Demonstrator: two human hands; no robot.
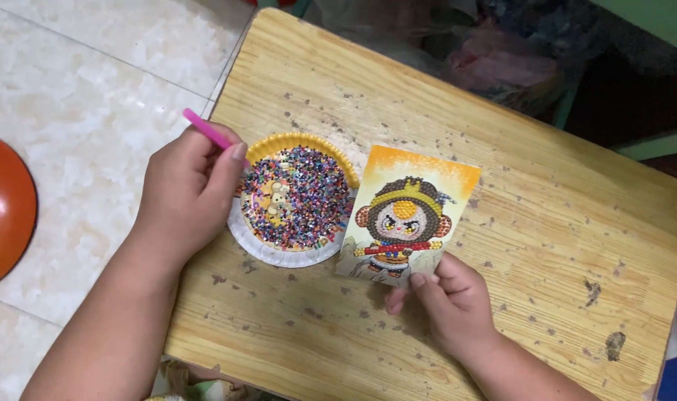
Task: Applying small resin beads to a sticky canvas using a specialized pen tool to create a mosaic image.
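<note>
Gripping a pink pen (207,131), the left hand (190,189) hovers over the bead plate (279,252); the right hand (448,301) pinches the monkey card (405,215) near the surface's (546,223) front edge.

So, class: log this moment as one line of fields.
left hand: holds pink pen at bead plate | right hand: grips cartoon monkey card by lower edge | surface: wooden table

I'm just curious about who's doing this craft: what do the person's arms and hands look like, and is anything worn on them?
Both forearms are bare as far as the picture shows: no sleeves in view. The left hand and right hand wear no gloves, and no rings, watch or bracelets are visible. The fingers are short and rounded, with short, unpainted nails.
</note>
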